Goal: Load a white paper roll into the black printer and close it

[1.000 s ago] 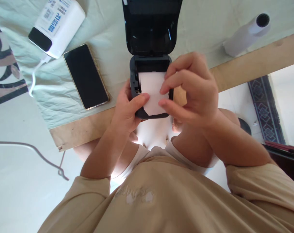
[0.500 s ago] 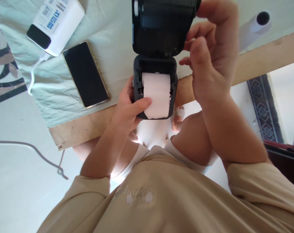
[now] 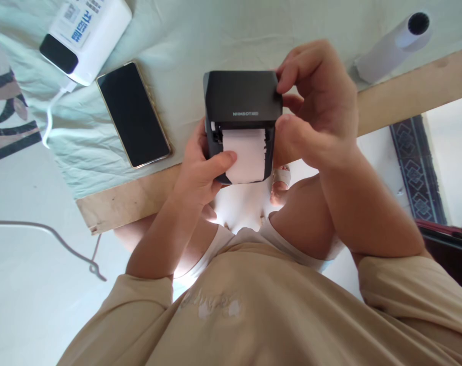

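Note:
A small black label printer (image 3: pixel 269 152) is held over the table's front edge. My left hand (image 3: pixel 204 168) grips its left side, the thumb pressing on the white paper (image 3: pixel 245 157) that lies over the printer's front. The printer's dark lid (image 3: pixel 243 94), lettered NIIMBOT, is partly lowered and covers the rear of the paper compartment. At the lid's right edge, my right hand (image 3: pixel 318 101) holds it between fingers and thumb. The roll's inner part is hidden beneath the lid.
Left of the printer, a black-screened phone (image 3: pixel 134 116) lies on the green cloth (image 3: pixel 177 46). A white device (image 3: pixel 97 40) with a label and white cable (image 3: pixel 50 119) stands behind it. A white cylindrical object (image 3: pixel 391 48) is at the right. The wooden edge (image 3: pixel 139 195) runs along the front.
My right hand has swung the lid from wide open down toward the paper compartment. My left hand keeps its grip on the printer, thumb still on the paper.

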`<state>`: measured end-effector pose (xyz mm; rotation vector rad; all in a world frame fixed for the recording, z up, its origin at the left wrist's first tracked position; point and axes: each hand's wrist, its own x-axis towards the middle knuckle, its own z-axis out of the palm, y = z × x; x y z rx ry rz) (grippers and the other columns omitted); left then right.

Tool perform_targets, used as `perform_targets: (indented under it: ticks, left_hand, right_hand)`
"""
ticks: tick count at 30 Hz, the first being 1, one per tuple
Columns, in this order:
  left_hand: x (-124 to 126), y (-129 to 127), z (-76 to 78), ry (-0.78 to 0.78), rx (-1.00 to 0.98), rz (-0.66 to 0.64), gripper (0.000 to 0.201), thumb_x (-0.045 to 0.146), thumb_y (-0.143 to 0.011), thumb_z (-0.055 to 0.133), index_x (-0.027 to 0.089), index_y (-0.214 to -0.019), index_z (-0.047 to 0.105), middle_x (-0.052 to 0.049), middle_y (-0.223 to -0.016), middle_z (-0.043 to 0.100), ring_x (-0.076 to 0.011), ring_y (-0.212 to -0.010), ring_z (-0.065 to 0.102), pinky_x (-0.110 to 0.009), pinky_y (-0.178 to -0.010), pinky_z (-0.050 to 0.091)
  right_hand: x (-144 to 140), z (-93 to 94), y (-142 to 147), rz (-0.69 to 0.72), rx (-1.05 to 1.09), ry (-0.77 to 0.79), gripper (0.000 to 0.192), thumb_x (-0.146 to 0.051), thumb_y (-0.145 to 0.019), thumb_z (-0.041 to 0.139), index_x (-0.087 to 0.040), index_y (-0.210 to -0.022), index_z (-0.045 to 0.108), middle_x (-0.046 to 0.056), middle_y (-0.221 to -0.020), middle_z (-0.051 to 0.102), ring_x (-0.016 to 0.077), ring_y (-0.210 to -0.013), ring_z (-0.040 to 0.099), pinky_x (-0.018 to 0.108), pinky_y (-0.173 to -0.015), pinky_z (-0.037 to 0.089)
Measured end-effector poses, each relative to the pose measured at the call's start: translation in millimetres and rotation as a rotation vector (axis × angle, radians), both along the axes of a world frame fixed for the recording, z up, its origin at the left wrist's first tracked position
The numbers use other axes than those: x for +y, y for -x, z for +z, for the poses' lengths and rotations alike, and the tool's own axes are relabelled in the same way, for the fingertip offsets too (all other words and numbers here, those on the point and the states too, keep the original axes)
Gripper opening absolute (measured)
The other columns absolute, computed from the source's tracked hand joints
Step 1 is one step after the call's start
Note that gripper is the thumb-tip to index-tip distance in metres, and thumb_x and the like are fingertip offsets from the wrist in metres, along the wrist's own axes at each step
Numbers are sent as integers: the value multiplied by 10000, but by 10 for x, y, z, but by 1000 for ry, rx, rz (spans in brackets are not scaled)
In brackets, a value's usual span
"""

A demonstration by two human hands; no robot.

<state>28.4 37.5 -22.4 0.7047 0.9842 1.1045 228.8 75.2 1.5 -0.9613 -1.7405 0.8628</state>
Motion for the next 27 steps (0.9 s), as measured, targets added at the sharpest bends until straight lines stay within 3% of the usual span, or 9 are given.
perform_targets:
  ticks: [6, 14, 22, 27]
  left_hand:
    - [0, -13, 62, 19, -52, -13, 526, 277, -606, 889, 232, -1035, 589, -46, -970, 761, -375, -1102, 782, -484, -822, 701]
    - [-16, -10, 63, 10, -32, 17, 462, 287, -630, 908, 229, -1002, 640, -79, -1050, 790, -390, -1262, 723, -447, -904, 698]
    - [-17, -10, 50, -14, -28, 29, 511, 284, -630, 912, 234, -1072, 660, -61, -992, 770, -380, -1235, 736, -458, -945, 684]
    - [-14, -15, 60, -11, -40, 22, 508, 263, -635, 881, 239, -1092, 661, -46, -1011, 780, -358, -1245, 730, -432, -928, 677]
  right_hand:
    - [0, -18, -24, 22, -48, -41, 231, -394, -837, 678, -264, -988, 562, 58, -1137, 524, 203, -1178, 580, 321, -869, 583]
    - [-7, -23, -22, 20, -33, -22, 236, -276, -766, 666, -236, -980, 575, 73, -1149, 522, 212, -1165, 581, 341, -879, 582]
    - [-37, -11, 29, 12, -121, -36, 234, -270, -743, 674, -249, -939, 548, 92, -1136, 503, 242, -1151, 535, 448, -987, 602]
    - [-31, -46, 54, -6, -89, -74, 185, -405, -883, 641, -233, -911, 578, 87, -1071, 530, 220, -1134, 532, 423, -996, 596]
